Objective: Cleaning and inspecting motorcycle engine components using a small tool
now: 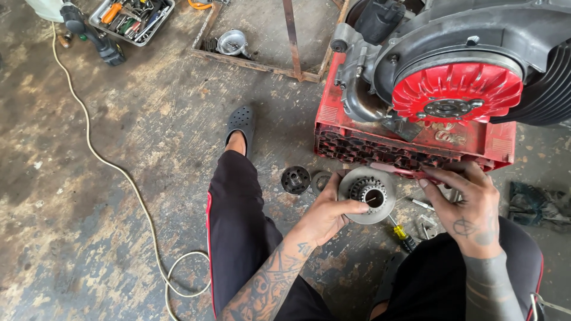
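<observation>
Left hand: the left hand [326, 209] is clamped on a round metal disc [367, 194], thumb lying across its face, fingers behind it.
Disc: grey, with a toothed gear ring around a centre hole; it is held just above the floor [119, 178], in front of the red crate [410, 142].
Right hand: the right hand [467, 199] holds a red-handled tool [404, 172], fingers curled together over the handle; the tool's tip points toward the disc's upper edge.
Crate: red plastic, carrying an engine [452, 65] with a red finned fan wheel [457, 92].
Floor by the disc: a small dark hub [295, 179] and a ring [321, 181] lie just left of the disc; a yellow-handled screwdriver [402, 233] lies below it, between the knees.
Far floor: a tray of tools [132, 19] sits near the top left corner, a pale cable [119, 172] winds down the left side, and a dark rag [535, 203] lies at the right edge.
</observation>
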